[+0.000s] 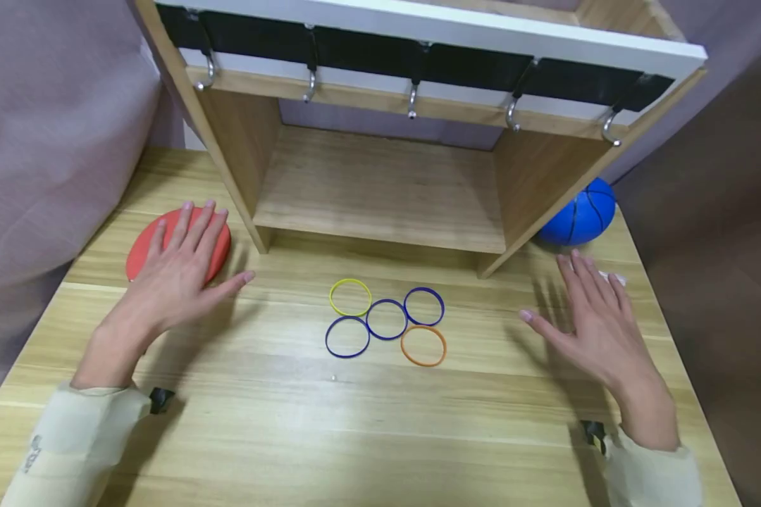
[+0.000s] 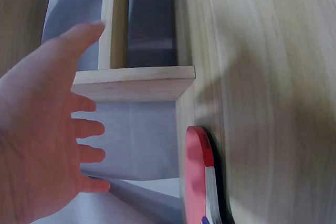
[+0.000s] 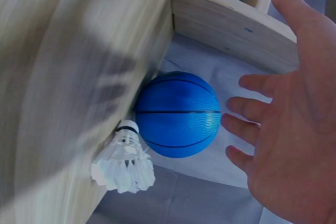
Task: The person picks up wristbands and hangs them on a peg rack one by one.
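Observation:
My left hand (image 1: 171, 285), fingers straight and spread, hovers over a red table tennis paddle (image 1: 141, 248) lying on the left of the table. The left wrist view shows that paddle (image 2: 195, 177) below the palm, with nothing held. On the right side my right hand (image 1: 602, 331) hangs above the table with fingers extended and holds nothing. Just beyond its fingertips sits a blue mini basketball (image 1: 580, 215). A white feather shuttlecock (image 3: 126, 163) lies beside the ball in the right wrist view; in the head view the fingers mostly cover it.
A wooden rack (image 1: 380, 190) with a lower shelf stands at the back. Metal hooks (image 1: 413, 102) line its front bar. Before it lie thin rings touching in two rows: a yellow ring (image 1: 351, 279), an orange ring (image 1: 423, 366) and several dark blue rings (image 1: 387, 339).

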`<action>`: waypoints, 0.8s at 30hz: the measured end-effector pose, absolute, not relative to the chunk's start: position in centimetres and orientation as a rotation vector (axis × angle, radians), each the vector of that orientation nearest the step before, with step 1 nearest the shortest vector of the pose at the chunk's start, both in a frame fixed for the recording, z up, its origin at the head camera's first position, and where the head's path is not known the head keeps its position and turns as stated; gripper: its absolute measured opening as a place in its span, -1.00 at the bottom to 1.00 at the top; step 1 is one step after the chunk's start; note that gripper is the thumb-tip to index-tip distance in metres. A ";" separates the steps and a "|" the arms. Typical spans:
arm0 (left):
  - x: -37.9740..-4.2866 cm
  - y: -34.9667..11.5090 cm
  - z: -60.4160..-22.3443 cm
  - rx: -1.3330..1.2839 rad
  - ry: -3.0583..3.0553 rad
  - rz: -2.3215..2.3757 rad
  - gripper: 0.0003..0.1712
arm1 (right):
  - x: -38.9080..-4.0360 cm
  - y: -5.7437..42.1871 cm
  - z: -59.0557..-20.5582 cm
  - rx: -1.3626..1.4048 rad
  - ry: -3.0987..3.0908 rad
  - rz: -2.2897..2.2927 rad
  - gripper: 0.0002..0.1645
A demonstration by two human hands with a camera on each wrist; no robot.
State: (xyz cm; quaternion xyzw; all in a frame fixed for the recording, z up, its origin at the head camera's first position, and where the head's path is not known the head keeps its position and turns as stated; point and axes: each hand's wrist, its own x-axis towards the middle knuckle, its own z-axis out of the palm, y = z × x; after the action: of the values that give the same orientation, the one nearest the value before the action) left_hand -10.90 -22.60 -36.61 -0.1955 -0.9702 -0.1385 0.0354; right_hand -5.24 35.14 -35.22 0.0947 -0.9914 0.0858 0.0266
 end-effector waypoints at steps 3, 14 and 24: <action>-11.1 -22.3 -36.2 -0.577 -2.890 -0.630 0.02 | -5.2 34.7 -34.7 0.282 -2.999 0.312 0.10; -12.8 -17.1 -31.3 -0.197 -2.173 -1.380 -0.44 | -6.3 27.7 -33.2 0.532 -2.934 0.366 -0.50; -12.3 -14.0 -28.2 -0.027 -2.032 -1.399 -0.57 | -7.9 23.2 -34.5 0.674 -2.986 0.423 -0.57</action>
State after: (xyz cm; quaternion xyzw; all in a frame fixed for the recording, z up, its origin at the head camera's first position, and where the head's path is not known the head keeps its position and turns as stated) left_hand -12.33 -14.00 -28.17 -0.0103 -0.7773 -0.5351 0.3308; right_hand -7.87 23.24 -34.53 0.2180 -0.9660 0.1367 0.0258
